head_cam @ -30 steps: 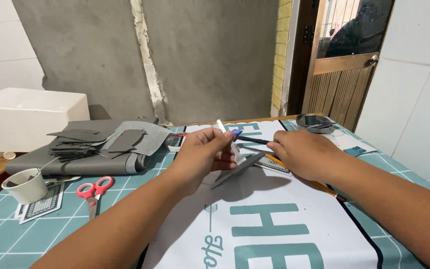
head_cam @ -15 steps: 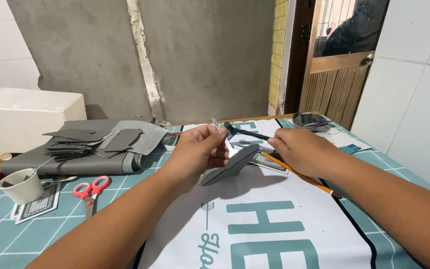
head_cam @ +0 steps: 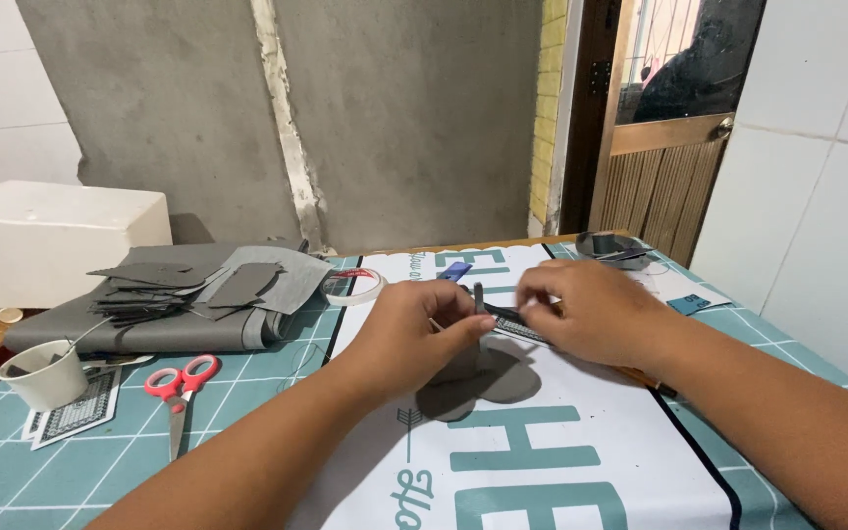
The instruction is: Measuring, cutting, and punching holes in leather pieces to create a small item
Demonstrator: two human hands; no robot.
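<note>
My left hand [head_cam: 406, 329] has its fingers curled shut around the upper part of a dark grey, flat, leaf-shaped piece of sheet material [head_cam: 478, 378], thumb pressed toward the fingertips on a narrow upright strip of it. My right hand [head_cam: 591, 312] meets it from the other side, fingertips pinched closed on the same spot; exactly how much of the piece each finger covers I cannot tell, since the hands overlap there. The grey piece hangs down from the grip and its rounded lower edge rests on the white printed banner sheet with teal lettering [head_cam: 542, 471], just below both hands.

Just behind my right hand lies a thin black-and-white patterned strip [head_cam: 522, 329], touching the banner, and a small blue object [head_cam: 455, 271] sits a little farther back. A roll of clear tape [head_cam: 353, 286] lies at the banner's left edge. The banner covers a teal cutting mat with a white grid [head_cam: 100, 461].

Well to the left on the mat lie red-handled scissors [head_cam: 181, 388], and beside them a white paper cup [head_cam: 46, 376] standing near a patterned card [head_cam: 76, 417]. Behind these is a stack of dark grey cut pieces on a folded grey sheet [head_cam: 188, 299], and farther back a white foam box [head_cam: 51, 240]. At the far right corner sits a small round dark dish [head_cam: 606, 245].
</note>
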